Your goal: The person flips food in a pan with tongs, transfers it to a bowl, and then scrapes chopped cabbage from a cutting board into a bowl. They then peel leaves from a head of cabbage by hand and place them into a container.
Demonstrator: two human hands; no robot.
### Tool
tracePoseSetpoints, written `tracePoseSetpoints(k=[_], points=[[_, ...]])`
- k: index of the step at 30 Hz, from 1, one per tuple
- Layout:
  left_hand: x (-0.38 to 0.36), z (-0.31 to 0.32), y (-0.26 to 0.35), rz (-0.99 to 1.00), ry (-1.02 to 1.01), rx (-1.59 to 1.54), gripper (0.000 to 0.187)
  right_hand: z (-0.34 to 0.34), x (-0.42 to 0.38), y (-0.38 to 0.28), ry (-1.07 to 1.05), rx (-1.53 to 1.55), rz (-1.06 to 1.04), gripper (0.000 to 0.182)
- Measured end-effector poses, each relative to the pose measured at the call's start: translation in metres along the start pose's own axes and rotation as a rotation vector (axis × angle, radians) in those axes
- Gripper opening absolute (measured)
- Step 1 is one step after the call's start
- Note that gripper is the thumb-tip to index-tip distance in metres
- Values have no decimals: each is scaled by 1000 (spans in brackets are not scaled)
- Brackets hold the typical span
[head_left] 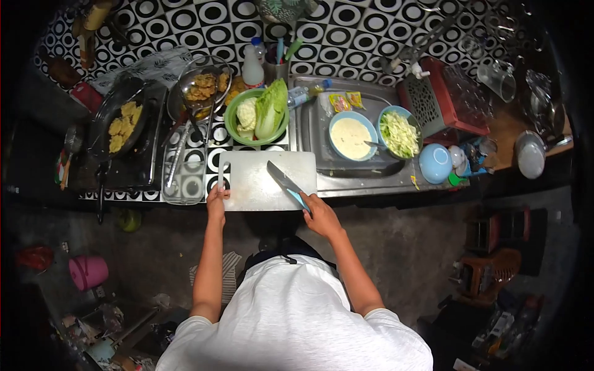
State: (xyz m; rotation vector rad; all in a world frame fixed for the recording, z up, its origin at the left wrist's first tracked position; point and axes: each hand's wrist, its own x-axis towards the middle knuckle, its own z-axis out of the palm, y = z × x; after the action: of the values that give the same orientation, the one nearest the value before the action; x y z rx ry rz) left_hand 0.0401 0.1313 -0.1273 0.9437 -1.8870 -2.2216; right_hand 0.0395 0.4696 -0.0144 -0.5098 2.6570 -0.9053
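Note:
A white cutting board lies at the counter's front edge. My left hand grips the board's left edge, close to its handle slot. The fingers of my right hand are wrapped round the light-blue handle of a kitchen knife. Its broad blade rests over the board, pointing away and to the left. Behind the board, a green bowl holds lettuce and cauliflower. Further right are a blue bowl of creamy batter with a spoon in it and another bowl of shredded cabbage.
At left, a frying pan with frying pieces sits on the stove. A strainer holds fried food. Bottles stand behind the green bowl. On the right are an upturned blue bowl and a red rack.

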Motion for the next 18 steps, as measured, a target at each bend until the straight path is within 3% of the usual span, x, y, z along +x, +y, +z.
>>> tracePoseSetpoints(k=[10, 15, 18], points=[[36, 8, -41, 248, 372, 517, 22, 8, 57, 25, -159, 5, -151, 67], [16, 29, -5, 313, 555, 809, 27, 8, 77, 25, -209, 6, -249, 71], [13, 34, 5, 268, 544, 841, 33, 9, 89, 23, -234, -9, -268, 74]])
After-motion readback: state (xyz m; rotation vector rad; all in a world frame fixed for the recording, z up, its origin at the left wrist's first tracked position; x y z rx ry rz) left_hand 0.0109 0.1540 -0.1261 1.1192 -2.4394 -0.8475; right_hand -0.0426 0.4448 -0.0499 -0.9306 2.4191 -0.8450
